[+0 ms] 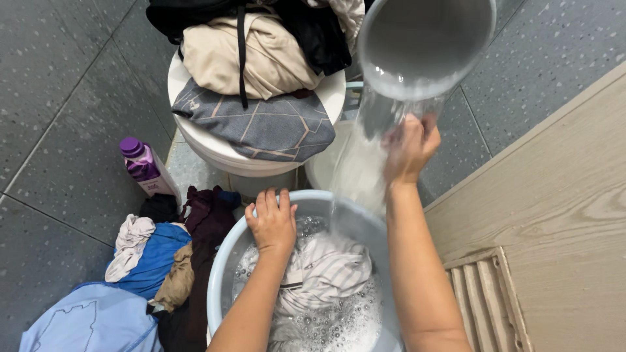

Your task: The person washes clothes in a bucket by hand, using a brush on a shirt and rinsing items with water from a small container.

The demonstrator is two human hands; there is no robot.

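a person is leaning over a pale blue wash basin on a grey tiled floor. the left hand is resting on the basin's far rim, fingers together and curled over it. the right hand is gripping a tilted grey bucket at far right, with water pouring onto a striped garment soaking in suds. a purple bottle is standing to the left.

Floor: large grey speckled tiles with dark grout lines. Door: pale wood-grain panel, lower right, with slatted vent near its bottom. Fixture: white toilet, lid closed. Light: even, soft, no strong shadows.
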